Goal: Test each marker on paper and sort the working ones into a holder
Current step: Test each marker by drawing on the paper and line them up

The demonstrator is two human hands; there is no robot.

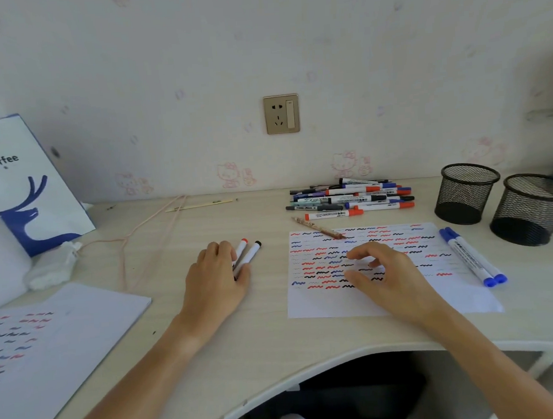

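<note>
A white test sheet (387, 303) covered in red, blue and black squiggles lies on the desk. My right hand (390, 275) hovers over it with fingers loosely curled, holding nothing. Left of the sheet, my left hand (215, 275) grips the lower ends of two white markers, one red-capped (242, 245) and one black-capped (252, 251), which lie on the desk. A pile of markers (349, 199) sits behind the sheet. Two blue markers (471, 257) lie along the sheet's right edge. Two black mesh holders (467, 194) (533, 210) stand at the right; both look empty.
A brown pencil (318, 227) lies across the sheet's top left corner. At the left are a coffee bag (24, 189), white cloth (50, 267), a pink cord (140, 229) and a second scribbled sheet (50, 339). The desk's curved front edge (279, 382) runs below my arms.
</note>
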